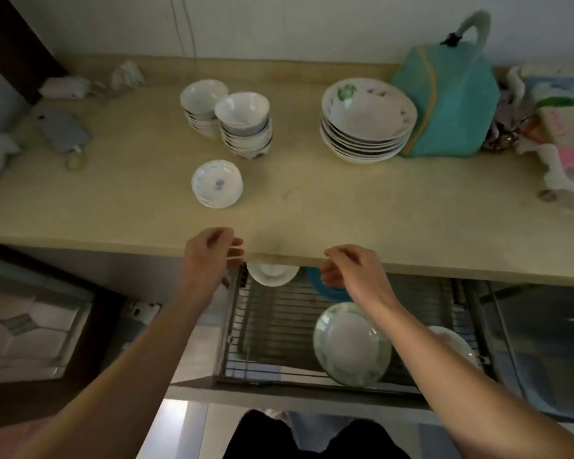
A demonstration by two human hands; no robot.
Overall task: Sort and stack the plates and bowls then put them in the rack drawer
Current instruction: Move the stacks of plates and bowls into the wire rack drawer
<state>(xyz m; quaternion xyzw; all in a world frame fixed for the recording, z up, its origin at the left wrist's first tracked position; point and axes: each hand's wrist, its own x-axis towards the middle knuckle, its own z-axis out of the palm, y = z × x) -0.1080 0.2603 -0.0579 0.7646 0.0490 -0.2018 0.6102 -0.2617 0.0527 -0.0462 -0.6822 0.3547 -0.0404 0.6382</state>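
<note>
On the counter [312, 210] stand two stacks of small bowls [244, 125], a stack of small saucers [216, 183] and a stack of wide shallow plates [366, 119]. Below, the wire rack drawer [279, 326] is pulled out. It holds a green-rimmed plate [351, 342], a white bowl [270, 273] at the back, a blue dish [315, 283] and a white plate [454, 342] under my right forearm. My left hand [209, 256] and my right hand [351, 270] hover at the counter's front edge above the drawer, fingers loosely curled, holding nothing.
A teal bag [451, 101] stands beside the plates. Plastic packets [563, 127] lie at the far right. A grey pouch [62, 127] and crumpled cloths [63, 86] lie at the left. A glass-fronted cabinet door [30, 326] is at the lower left.
</note>
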